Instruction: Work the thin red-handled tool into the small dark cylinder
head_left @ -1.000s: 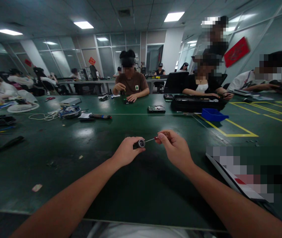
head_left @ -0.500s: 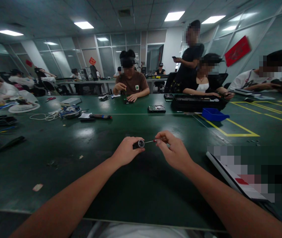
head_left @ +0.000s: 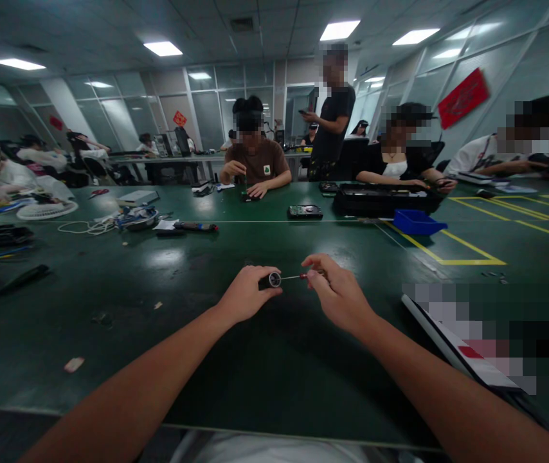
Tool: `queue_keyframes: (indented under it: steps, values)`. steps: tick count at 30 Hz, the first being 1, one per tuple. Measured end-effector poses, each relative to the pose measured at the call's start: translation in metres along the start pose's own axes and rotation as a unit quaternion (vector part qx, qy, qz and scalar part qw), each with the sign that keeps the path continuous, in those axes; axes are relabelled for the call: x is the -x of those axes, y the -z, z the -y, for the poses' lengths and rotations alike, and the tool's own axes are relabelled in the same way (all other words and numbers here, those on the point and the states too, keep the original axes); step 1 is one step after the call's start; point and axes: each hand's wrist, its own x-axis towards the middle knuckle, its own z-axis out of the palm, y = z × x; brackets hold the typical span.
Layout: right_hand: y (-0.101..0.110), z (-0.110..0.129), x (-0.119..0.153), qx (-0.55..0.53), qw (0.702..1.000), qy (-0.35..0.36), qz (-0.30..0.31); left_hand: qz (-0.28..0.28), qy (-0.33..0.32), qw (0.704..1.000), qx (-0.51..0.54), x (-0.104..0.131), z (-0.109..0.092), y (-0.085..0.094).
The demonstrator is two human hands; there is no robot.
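Near the middle of the view, my left hand [head_left: 248, 292] is closed round a small black cylindrical part [head_left: 274, 279], whose round, light-rimmed end faces me. From the right, my right hand [head_left: 339, 292] grips a thin screwdriver [head_left: 303, 276] with a red collar between thumb and fingers. Its metal shaft points left and its tip meets the edge of the cylindrical part. Most of the screwdriver's handle is hidden by my fingers. Both hands are above the dark green table [head_left: 197, 386].
Across the table lie a hard drive [head_left: 305, 211], a blue tray [head_left: 418, 223], a black casing [head_left: 385, 199], and a bundle of cables [head_left: 135, 218]. A white-edged panel [head_left: 462, 350] sits at the right. People work on the far side.
My right hand has shifted its fingers slightly on the screwdriver, while my left hand keeps its place. A standing person in the background has moved left.
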Motion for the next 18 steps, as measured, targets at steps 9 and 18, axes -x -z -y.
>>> queue_keyframes:
  steps: [9,18]
  values:
    - [-0.006,-0.004,-0.001,-0.1,0.993,-0.036,-0.043,-0.004,-0.002,1.0,-0.001,-0.001,0.001,0.001]
    - [-0.018,-0.023,-0.014,-0.433,0.863,-0.243,-0.094,-0.01,-0.034,0.999,0.001,-0.001,0.002,0.001]
